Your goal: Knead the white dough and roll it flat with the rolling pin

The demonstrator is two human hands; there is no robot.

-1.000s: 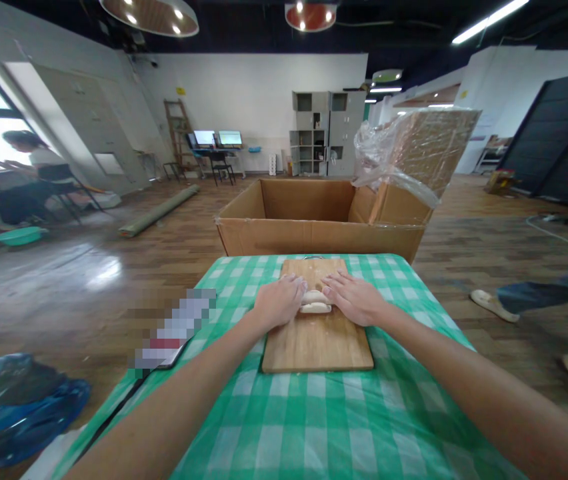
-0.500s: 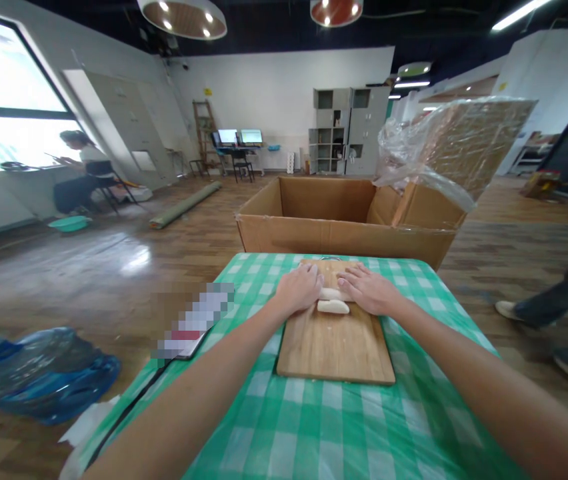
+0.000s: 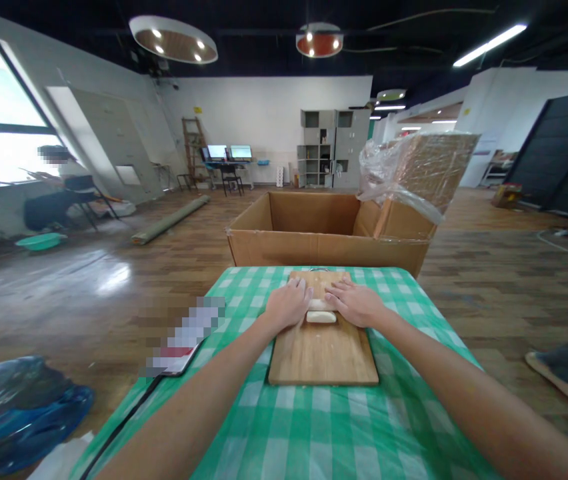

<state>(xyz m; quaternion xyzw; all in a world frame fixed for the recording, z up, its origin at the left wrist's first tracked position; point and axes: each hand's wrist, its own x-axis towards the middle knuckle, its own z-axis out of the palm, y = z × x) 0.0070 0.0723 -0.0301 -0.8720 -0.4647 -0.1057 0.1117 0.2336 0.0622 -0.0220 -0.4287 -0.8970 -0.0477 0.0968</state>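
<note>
A wooden cutting board (image 3: 323, 360) lies on the table under both hands. Across its far half runs a pale roll (image 3: 321, 305) that looks like dough; its two ends are hidden beneath my hands. My left hand (image 3: 288, 304) rests on the left end, fingers stretched forward. On the right end lies my right hand (image 3: 357, 302), palm down, its fingers extended flat. A shorter, thicker white piece of dough (image 3: 321, 317) sits just nearer to me, parallel to the roll, with neither hand on it.
A green-and-white checked cloth (image 3: 309, 433) covers the table. Left of the board lies a flat device (image 3: 184, 360), partly blurred, with a black cable (image 3: 124, 423). Beyond the table stands a large open cardboard box (image 3: 284, 247). A blue plastic bottle (image 3: 24, 413) is on the floor; a person's shoe (image 3: 559, 383) shows at right.
My view has tilted up and turned slightly right. Both hands stay on the roll in nearly the same place on the board. At right, the walking person has mostly left the view.
</note>
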